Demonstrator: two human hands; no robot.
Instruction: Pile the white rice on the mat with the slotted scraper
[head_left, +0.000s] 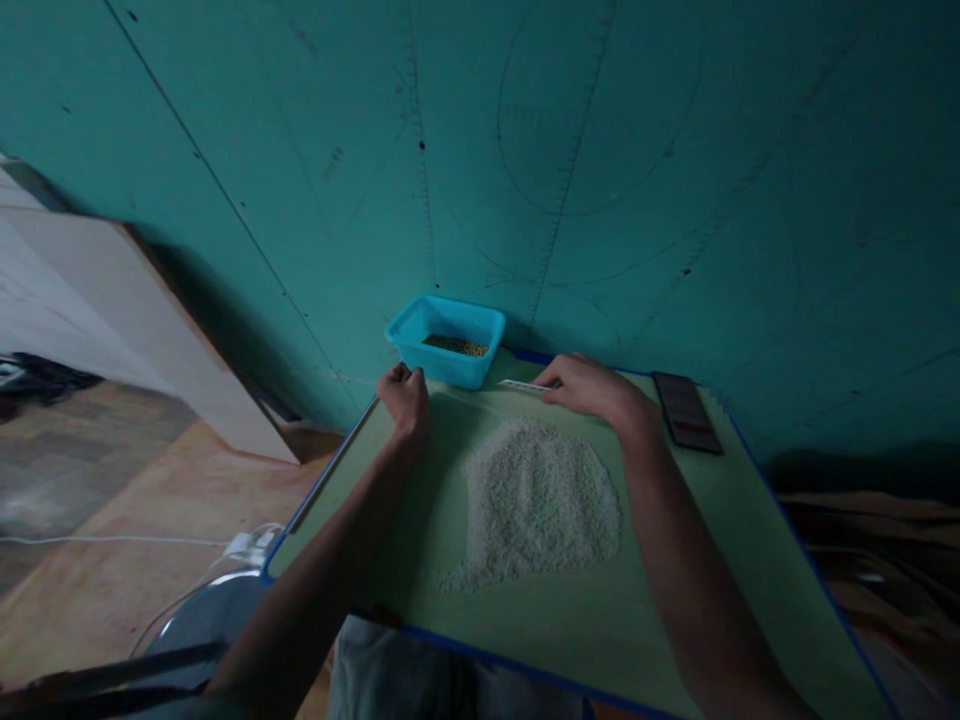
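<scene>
My left hand (405,397) is closed in a fist by the near left corner of a blue plastic container (472,372). Whatever its fingers may hold is hidden. Inside the container lies a layer of small yellow-brown grains or beans (457,346). My right hand (585,385) pinches a thin white flat strip (523,386), which points left toward the container; its exact kind cannot be made out. Between my forearms, a broad spread of white rice-like grains (540,500) covers the middle of the green board.
The green tabletop (420,520) has a blue edge and stands against a teal wall (337,200). A dark phone (686,412) lies at its far right. A pale panel (165,300) leans at the left, above a white power strip (253,543) on the floor.
</scene>
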